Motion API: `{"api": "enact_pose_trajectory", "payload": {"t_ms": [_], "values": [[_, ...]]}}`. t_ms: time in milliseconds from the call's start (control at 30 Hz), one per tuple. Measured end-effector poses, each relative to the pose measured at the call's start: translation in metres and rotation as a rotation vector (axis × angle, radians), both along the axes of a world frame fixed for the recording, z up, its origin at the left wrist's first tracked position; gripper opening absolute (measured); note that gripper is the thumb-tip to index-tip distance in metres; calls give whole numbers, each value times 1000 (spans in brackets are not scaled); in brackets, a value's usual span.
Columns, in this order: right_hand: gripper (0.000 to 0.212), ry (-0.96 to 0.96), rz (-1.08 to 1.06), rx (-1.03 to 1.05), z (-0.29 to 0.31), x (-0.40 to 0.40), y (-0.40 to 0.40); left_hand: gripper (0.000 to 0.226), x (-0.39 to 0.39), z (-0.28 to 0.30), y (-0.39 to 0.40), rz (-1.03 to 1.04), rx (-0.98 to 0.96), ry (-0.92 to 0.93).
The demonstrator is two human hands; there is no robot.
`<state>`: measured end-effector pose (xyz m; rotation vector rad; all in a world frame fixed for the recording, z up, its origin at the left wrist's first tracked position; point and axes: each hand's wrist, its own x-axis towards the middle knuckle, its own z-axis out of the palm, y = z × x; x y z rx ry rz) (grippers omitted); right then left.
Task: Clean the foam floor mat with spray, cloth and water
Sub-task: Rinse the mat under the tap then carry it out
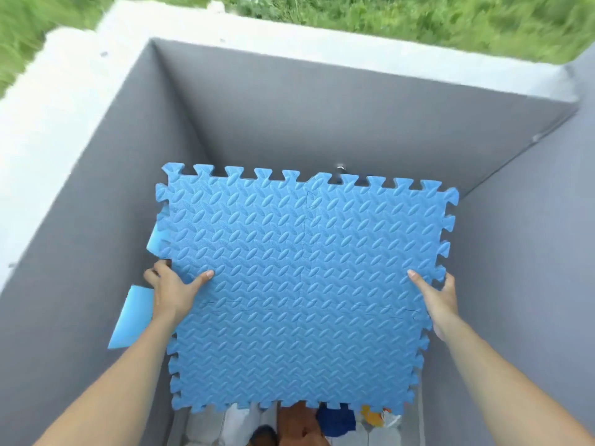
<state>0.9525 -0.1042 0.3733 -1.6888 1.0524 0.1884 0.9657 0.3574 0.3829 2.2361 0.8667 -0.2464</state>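
Note:
A blue foam mat (299,284) made of interlocking puzzle tiles with a leaf-like embossed pattern is held up in the air in front of me. My left hand (174,292) grips its left edge, thumb on top and fingers curled underneath. My right hand (439,299) grips the right edge the same way. Loose blue foam edge strips (133,318) stick out under the mat at the left. A dark blue cloth (336,421) lies on the floor below the mat's near edge. No spray bottle or water source is clearly visible.
Grey walls (289,117) with a pale concrete top (64,101) enclose a corner ahead. Grass (418,17) grows beyond. A small metal fitting (340,166) pokes out of the wall just above the mat. A yellow-and-white item (375,415) and pale floor tiles (206,429) lie below.

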Motion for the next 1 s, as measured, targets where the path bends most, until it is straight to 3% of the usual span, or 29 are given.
{"api": "enact_pose_trajectory", "payload": {"t_ms": [233,433,567,1000], "values": [[88,-161,112,-118,144,10,28,85,-72,127,15,84,2,-180],[80,-249,246,-170,220,3,70,110,-147,207,47,188,22,-255],[78,-241,379,-160,234,2,94,105,-202,228,55,261,5,-266],[76,-333,1120,31,265,-70,278,101,-491,264,35,1028,206,-355]]}}
